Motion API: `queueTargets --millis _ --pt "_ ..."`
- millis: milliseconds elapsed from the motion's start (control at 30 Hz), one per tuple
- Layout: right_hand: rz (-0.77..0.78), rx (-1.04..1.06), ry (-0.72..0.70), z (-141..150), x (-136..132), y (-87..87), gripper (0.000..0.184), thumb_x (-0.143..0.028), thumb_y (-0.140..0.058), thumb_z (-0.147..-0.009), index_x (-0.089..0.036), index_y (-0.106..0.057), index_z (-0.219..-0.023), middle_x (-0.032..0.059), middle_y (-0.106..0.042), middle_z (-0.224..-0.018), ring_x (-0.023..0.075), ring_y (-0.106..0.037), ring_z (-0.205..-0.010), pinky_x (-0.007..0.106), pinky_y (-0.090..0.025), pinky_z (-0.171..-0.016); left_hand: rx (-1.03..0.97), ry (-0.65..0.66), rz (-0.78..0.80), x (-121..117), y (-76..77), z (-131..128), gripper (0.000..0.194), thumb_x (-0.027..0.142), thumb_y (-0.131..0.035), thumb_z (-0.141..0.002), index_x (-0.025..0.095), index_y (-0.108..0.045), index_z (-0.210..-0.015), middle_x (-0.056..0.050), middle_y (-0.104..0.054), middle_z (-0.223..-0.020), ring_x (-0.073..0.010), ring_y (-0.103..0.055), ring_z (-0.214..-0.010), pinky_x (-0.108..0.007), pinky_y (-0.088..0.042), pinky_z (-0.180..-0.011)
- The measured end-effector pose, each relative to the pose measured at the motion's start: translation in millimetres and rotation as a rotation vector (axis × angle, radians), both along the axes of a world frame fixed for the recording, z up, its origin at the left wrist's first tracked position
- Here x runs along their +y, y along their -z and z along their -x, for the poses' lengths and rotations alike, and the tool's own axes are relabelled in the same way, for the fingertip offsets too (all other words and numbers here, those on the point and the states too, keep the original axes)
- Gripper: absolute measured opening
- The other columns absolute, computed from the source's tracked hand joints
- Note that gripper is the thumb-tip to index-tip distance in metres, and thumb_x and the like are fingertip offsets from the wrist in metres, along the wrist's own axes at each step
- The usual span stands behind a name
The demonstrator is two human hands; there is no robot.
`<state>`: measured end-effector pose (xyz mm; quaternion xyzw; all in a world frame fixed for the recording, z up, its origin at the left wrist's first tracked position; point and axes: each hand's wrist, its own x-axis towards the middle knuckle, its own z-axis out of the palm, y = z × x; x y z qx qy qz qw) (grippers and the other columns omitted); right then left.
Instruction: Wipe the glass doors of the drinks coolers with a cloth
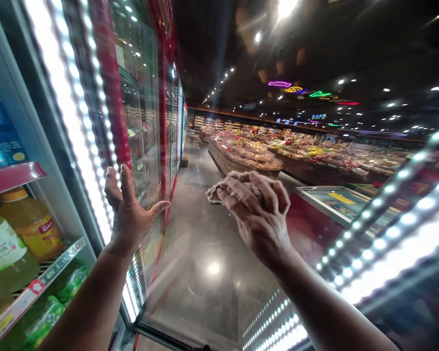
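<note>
My left hand [128, 209] is open, fingers spread, its palm flat against the lit frame of a glass cooler door [95, 146] on the left. My right hand [258, 209] is closed around a crumpled beige cloth [225, 187], held up in the middle of the view against the swung-open glass door [351, 253] whose LED strip runs along the right. Through that glass I see the shop aisle.
Cooler shelves at the left hold orange juice bottles [29, 224] and green packs [47, 312] behind price rails. More cooler doors [171, 126] line the left of a shiny grey aisle. Chest freezers [332, 200] and produce displays [249, 153] stand on the right.
</note>
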<state>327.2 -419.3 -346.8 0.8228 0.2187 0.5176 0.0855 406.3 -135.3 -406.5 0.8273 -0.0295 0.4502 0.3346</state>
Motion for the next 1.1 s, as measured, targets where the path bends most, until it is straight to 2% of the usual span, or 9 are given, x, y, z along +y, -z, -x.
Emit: queueTargets --millis 133,233,333,433,600,700,833,1000,1100 --pt "-0.145 -0.124 0.101 3.7 -14.9 1.5 0.057 -0.018 -0.067 -0.092 -0.040 -0.058 -0.144 0.0027 -0.062 -0.148 0.0300 -0.036 -0.150 0.054 -0.022 -0.124 -0.047 0.074 -0.089 -0.9 -1.6 -0.5 0.093 0.048 -0.080 -0.079 0.034 -0.036 -0.159 -0.012 -0.011 -0.172 -0.0351 -0.017 -0.159 -0.053 -0.027 -0.126" --pt "-0.111 -0.107 0.102 6.1 -21.7 11.6 0.063 -0.011 -0.066 -0.090 -0.041 -0.057 -0.145 0.0033 -0.059 -0.151 0.0302 -0.037 -0.150 0.055 -0.021 -0.126 -0.049 0.114 -0.132 0.5 -2.8 -1.1 0.081 0.046 -0.075 -0.083 0.036 -0.043 -0.156 -0.005 -0.007 -0.173 -0.0344 -0.014 -0.160 -0.050 -0.028 -0.127" --pt "-0.081 -0.058 0.084 6.3 -28.5 17.3 0.066 -0.010 -0.066 -0.089 -0.043 -0.057 -0.145 0.0020 -0.059 -0.151 0.0298 -0.038 -0.149 0.057 -0.022 -0.126 -0.025 0.123 -0.159 -1.3 -3.8 1.1 0.087 0.053 -0.074 -0.082 0.035 -0.037 -0.159 -0.004 0.000 -0.174 -0.0351 -0.007 -0.161 -0.051 -0.024 -0.128" --pt "-0.143 -0.109 0.108 4.4 -33.0 19.1 0.061 -0.011 -0.066 -0.090 -0.042 -0.059 -0.143 0.0029 -0.061 -0.149 0.0297 -0.038 -0.149 0.055 -0.026 -0.124 0.036 0.112 -0.147 -6.9 -5.0 4.3 0.103 0.060 -0.079 -0.075 0.033 -0.031 -0.162 -0.005 0.006 -0.175 -0.0381 -0.004 -0.161 -0.054 -0.022 -0.128" --pt "-0.125 -0.089 0.105 1.7 -35.8 29.0 0.057 -0.015 -0.066 -0.092 -0.040 -0.060 -0.143 0.0043 -0.060 -0.149 0.0301 -0.036 -0.150 0.056 -0.024 -0.125 0.084 0.068 -0.142 -17.5 -4.7 4.8 0.119 0.059 -0.085 -0.069 0.032 -0.020 -0.165 -0.009 0.010 -0.174 -0.0409 0.006 -0.160 -0.060 -0.017 -0.127" --pt "-0.107 -0.073 0.103 -0.3 -46.8 25.4 0.058 -0.016 -0.067 -0.091 -0.040 -0.059 -0.143 0.0040 -0.060 -0.149 0.0304 -0.036 -0.150 0.057 -0.024 -0.124 0.064 0.050 -0.156 -21.4 -2.9 2.6 0.123 0.058 -0.086 -0.068 0.029 -0.017 -0.165 -0.013 0.012 -0.174 -0.0405 0.007 -0.160 -0.058 -0.016 -0.128" --pt "-0.221 -0.238 0.119 -3.5 -60.6 20.8 0.054 -0.015 -0.063 -0.093 -0.037 -0.061 -0.142 0.0060 -0.059 -0.149 0.0306 -0.033 -0.152 0.056 -0.029 -0.123 0.041 0.023 -0.202 -24.3 -1.3 0.0 0.127 0.059 -0.086 -0.068 0.023 -0.013 -0.166 -0.021 0.011 -0.172 -0.0428 0.005 -0.159 -0.061 -0.017 -0.126" --pt "-0.143 -0.142 0.114 -1.5 -68.1 30.7 0.063 -0.008 -0.063 -0.089 -0.041 -0.059 -0.143 0.0034 -0.058 -0.151 0.0296 -0.036 -0.149 0.057 -0.026 -0.124 0.078 0.046 -0.149 -24.9 0.5 -4.5 0.134 0.053 -0.092 -0.062 0.027 -0.011 -0.166 -0.021 0.013 -0.172 -0.0478 0.008 -0.157 -0.067 -0.017 -0.124" --pt "-0.171 -0.199 0.127 -2.9 -85.9 20.5 0.061 -0.011 -0.061 -0.091 -0.041 -0.058 -0.143 0.0042 -0.057 -0.151 0.0308 -0.039 -0.148 0.060 -0.026 -0.124 0.080 0.059 -0.115 -24.9 1.8 -7.5 0.136 0.051 -0.094 -0.060 0.031 -0.011 -0.166 -0.018 0.013 -0.172 -0.0482 0.010 -0.157 -0.068 -0.018 -0.123"
